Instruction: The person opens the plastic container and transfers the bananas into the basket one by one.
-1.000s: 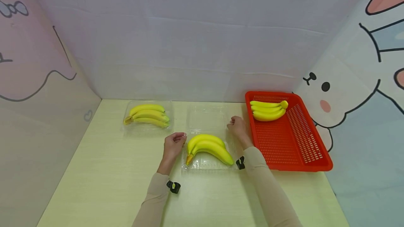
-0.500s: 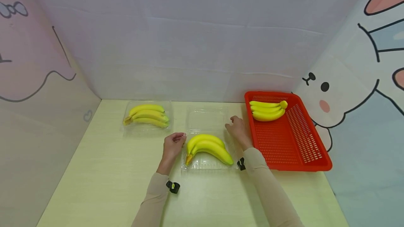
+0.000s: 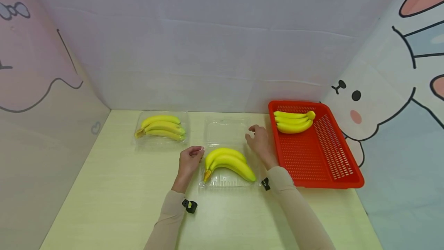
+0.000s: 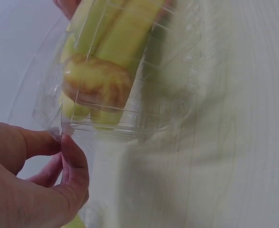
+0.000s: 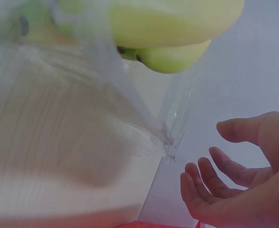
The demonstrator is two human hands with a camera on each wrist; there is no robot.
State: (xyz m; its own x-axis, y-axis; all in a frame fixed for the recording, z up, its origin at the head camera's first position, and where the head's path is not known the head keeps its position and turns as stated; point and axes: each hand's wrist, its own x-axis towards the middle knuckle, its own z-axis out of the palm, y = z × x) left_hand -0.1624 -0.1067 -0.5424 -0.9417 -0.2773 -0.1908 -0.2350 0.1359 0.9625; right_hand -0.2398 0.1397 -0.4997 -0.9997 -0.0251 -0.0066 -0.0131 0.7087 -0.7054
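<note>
A clear plastic clamshell box (image 3: 225, 183) lies with its lid (image 3: 227, 130) laid back, and a bunch of bananas (image 3: 230, 162) sits in its base. At the box's left rim my left hand (image 3: 189, 161) pinches the edge between thumb and forefinger; the left wrist view shows this pinch (image 4: 49, 171) near the banana stem (image 4: 99, 80). My right hand (image 3: 261, 144) hovers by the right side of the box, fingers loosely bent. In the right wrist view that hand (image 5: 244, 171) is apart from the plastic corner (image 5: 170, 147) and holds nothing.
On the right stands a red perforated basket (image 3: 312, 165) with another banana bunch (image 3: 295, 122) at its far end. A second clear box (image 3: 187, 126) holding bananas (image 3: 163, 127) lies at the back left. White fabric (image 3: 215, 65) walls the back of the table.
My right hand has shifted slightly left toward the lid, and its fingers have spread apart. The left hand and the bananas stay in place.
</note>
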